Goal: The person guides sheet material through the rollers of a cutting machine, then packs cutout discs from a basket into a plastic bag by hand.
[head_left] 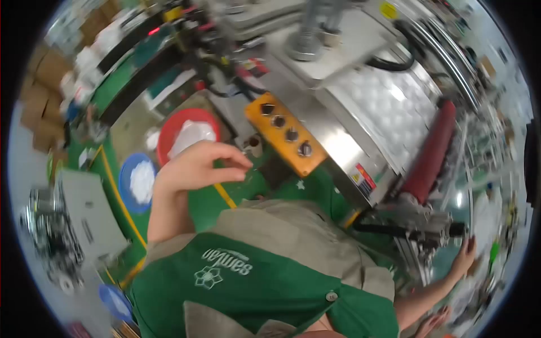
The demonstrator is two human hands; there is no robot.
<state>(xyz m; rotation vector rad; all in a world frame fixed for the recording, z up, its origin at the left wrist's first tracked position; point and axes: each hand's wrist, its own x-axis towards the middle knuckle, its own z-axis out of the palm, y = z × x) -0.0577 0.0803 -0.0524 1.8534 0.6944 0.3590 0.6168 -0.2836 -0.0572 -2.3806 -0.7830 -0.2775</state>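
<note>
Green floor (211, 204), red basin (164, 141), left hand (200, 164) near orange control box (285, 135)

Brightly lit; shows white glare on the shiny silver metal panel (322, 125) to the right of the left hand's (189, 164) curled bare fingers (230, 152). Softly blurred, bending strongly towards dark, rounded edges.

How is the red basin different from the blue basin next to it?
The red basin looks larger than the blue basin. The red basin lies nearer the orange control box; the blue basin lies farther away. Both are round and hold something white, too blurred to name.
</note>
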